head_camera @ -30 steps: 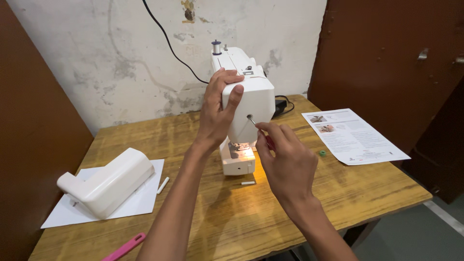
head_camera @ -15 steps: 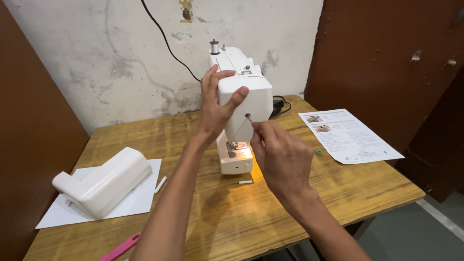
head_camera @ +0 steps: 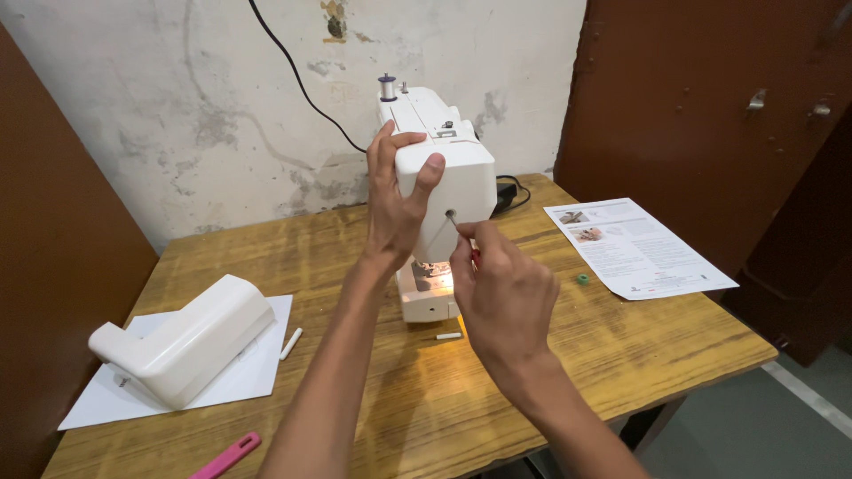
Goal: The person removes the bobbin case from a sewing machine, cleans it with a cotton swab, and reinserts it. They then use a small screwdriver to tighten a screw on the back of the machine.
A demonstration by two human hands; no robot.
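Sewing machine (head_camera: pixel 439 191) stands upright near the middle of the wooden table (head_camera: pixel 621 355), back end toward the wall, needle end facing me with its lamp lit. I read it as a rigid plastic shell, probably top-heavy and moderately weighty, smooth enough to slip under a dry palm; best purchase looks like the squared head, where it's gripped now. Left hand (head_camera: pixel 395 200) wraps that head from the left, thumb pressed on the end face, fingers curled over the top edge. Right hand (head_camera: pixel 501 297) sits just in front of the machine, fingers pinched together on a small screwdriver (head_camera: pixel 463 238) with a red handle, tip touching a dark hole in the end face. The tool is thin and stiff; I'd expect it to skate off the plastic if tilted. A small white stick (head_camera: pixel 448 336) lies on the table just in front of the machine's base. Left of the machine, well apart: a white cover (head_camera: pixel 182 341) on a sheet of paper (head_camera: pixel 106 404), a pink tool (head_camera: pixel 229 457) at the near edge. Right of the machine: a printed leaflet (head_camera: pixel 635 248) and a small green bobbin (head_camera: pixel 583 278), close to the right table edge. A black cable (head_camera: pixel 297 80) runs up the wall behind the machine. Open room is mostly in front and front-right of the machine.
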